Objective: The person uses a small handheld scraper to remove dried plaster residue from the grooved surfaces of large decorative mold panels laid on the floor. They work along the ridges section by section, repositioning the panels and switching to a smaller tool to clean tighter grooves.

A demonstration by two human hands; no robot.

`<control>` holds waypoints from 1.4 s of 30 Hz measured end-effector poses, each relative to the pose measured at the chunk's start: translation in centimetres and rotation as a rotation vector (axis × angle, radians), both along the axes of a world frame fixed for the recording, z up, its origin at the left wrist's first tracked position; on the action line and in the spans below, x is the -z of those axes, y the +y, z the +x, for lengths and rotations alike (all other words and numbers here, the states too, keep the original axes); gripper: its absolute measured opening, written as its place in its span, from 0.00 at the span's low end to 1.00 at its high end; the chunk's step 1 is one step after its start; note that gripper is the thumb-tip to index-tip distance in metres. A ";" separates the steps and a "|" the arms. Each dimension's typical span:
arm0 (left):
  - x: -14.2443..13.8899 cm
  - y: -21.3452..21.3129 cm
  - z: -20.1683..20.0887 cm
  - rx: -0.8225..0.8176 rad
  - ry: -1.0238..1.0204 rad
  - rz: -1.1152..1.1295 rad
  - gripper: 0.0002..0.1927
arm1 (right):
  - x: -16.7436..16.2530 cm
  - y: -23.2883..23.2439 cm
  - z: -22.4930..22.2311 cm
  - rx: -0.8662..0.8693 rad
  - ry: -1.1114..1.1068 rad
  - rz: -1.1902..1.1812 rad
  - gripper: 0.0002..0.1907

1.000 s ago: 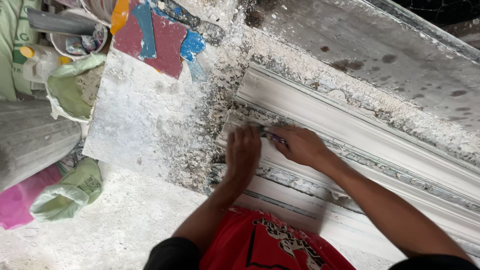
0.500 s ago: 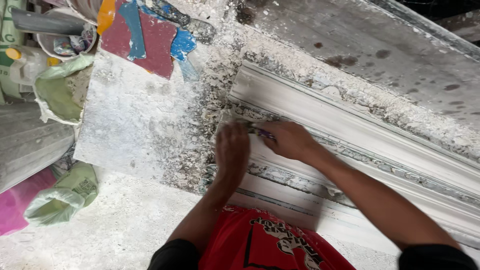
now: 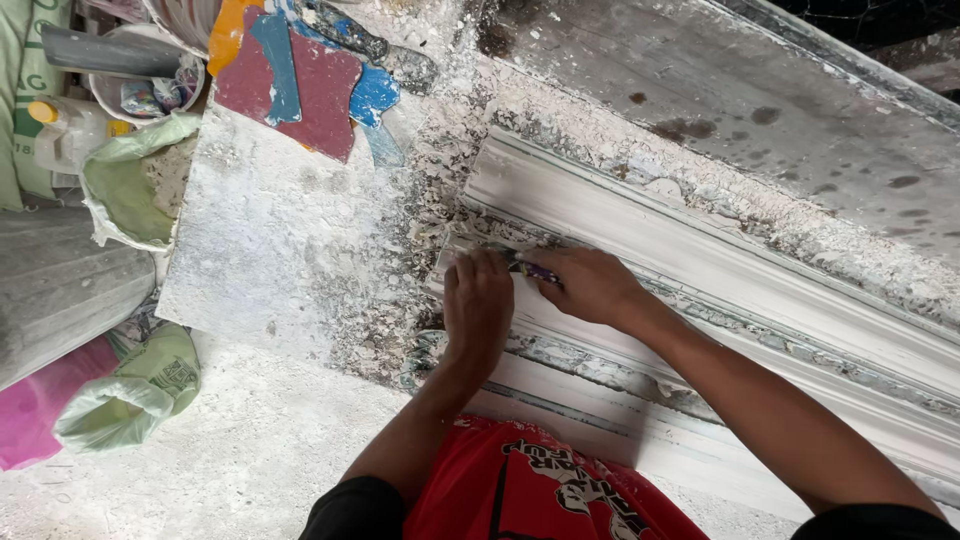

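Observation:
A long white plaster moulding (image 3: 640, 225) with stepped ridges lies diagonally on a dusty bench (image 3: 270, 250). My right hand (image 3: 590, 285) is closed around a small tool with a purple handle (image 3: 538, 270), its tip pressed into a groove near the moulding's left end. My left hand (image 3: 478, 305) lies flat, palm down, on the moulding right beside the tool, fingers close together, steadying the piece. Plaster crumbs and flakes lie all around the left end of the moulding.
Red, blue and orange flat pieces (image 3: 300, 80) lie at the bench's far left. A green bag of powder (image 3: 130, 185), a bucket with items (image 3: 140, 75), a pale bottle (image 3: 65, 130), a knotted green bag (image 3: 130, 385) and a pink thing (image 3: 30, 410) sit left.
Both hands stay at the same spot on the moulding, with only small shifts of the tool along the groove. The view has drifted slightly.

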State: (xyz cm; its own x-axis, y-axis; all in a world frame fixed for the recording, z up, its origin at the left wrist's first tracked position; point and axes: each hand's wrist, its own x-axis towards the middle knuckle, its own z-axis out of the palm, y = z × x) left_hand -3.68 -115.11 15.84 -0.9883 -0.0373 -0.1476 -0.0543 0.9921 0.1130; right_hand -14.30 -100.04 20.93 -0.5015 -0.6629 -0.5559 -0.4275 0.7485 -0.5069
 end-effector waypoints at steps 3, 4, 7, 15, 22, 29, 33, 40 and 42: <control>-0.4 0.0 0.0 -0.062 0.102 -0.066 0.23 | 0.5 0.2 0.3 0.041 -0.027 -0.032 0.25; -0.5 0.0 0.0 -0.052 0.056 -0.052 0.22 | 0.7 0.3 0.5 0.069 -0.043 -0.042 0.24; -0.6 0.2 -0.1 -0.052 -0.009 -0.002 0.18 | 0.7 0.7 0.6 0.040 0.057 -0.112 0.26; -1.9 -3.4 0.2 -0.082 0.074 0.185 0.21 | -1.0 -1.6 0.7 0.098 -0.047 -0.098 0.25; -3.6 -5.3 2.2 -0.221 0.411 0.262 0.19 | -5.6 1.1 1.2 0.398 -0.228 0.005 0.29; -1.2 -6.1 0.6 -0.177 0.122 0.281 0.13 | -5.0 4.7 4.5 0.522 -0.189 -0.092 0.29; -1.4 -3.8 1.4 -0.170 0.202 0.011 0.20 | -2.8 7.5 8.5 0.730 -0.183 -0.135 0.28; -4.2 4.1 3.9 -0.383 -0.478 1.481 0.25 | 1.8 4.8 17.3 0.677 -0.103 -0.790 0.38; -4.3 4.1 3.2 -0.426 -0.286 1.626 0.23 | 2.4 5.8 18.7 0.554 0.019 -0.718 0.37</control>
